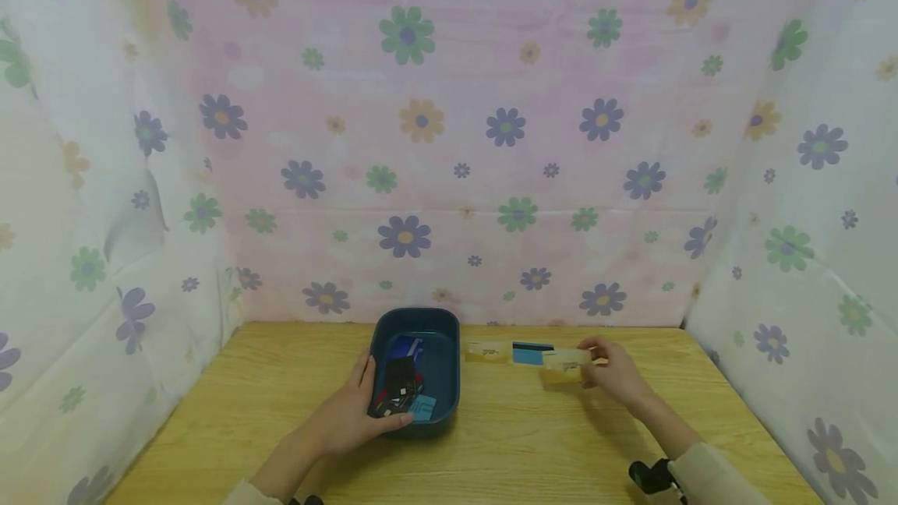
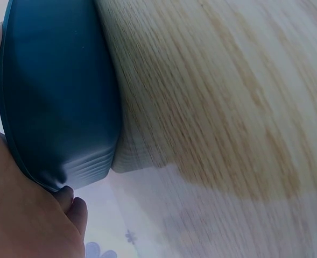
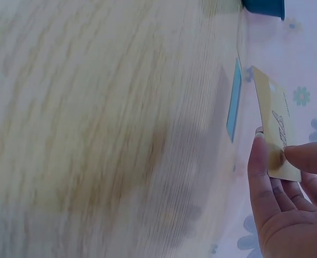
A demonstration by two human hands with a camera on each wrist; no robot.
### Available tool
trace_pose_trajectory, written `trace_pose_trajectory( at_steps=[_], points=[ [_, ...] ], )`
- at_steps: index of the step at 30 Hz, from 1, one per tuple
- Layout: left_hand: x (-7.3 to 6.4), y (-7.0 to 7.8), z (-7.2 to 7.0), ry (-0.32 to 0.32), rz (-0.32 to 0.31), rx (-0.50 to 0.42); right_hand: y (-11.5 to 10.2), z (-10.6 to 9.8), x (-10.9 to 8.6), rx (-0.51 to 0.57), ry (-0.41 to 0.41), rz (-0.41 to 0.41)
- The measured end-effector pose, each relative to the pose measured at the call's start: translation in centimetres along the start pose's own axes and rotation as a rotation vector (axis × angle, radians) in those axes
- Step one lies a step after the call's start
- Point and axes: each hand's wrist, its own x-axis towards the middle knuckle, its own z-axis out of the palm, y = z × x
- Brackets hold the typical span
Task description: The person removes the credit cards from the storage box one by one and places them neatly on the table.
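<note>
Two holds at once: gripping the dark blue bin (image 1: 449,365) of loose cards (image 1: 401,377) with the left hand (image 1: 344,415), and pinching a pale yellow card (image 1: 563,365) by its right end with the right hand (image 1: 617,374). Holding it just above the table (image 1: 519,443), right of a flat blue card (image 1: 528,357).

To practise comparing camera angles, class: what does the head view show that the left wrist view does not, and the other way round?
Only the head view shows the right hand pinching a yellow card, a striped blue card and a second yellow card on the table, and cards inside the bin.

Only the left wrist view shows the ridges on the bin's outer wall.

Both share the left hand holding the bin, the table and the flowered cloth.
</note>
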Motion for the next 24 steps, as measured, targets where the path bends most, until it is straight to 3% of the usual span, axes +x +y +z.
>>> trace_pose_trajectory(
  at_steps=[24],
  points=[
    [0.2, -0.2, 0.1, -0.012, 0.001, 0.007, 2.0, -3.0, 1.8, -0.11, 0.04, 0.057]
  ],
)
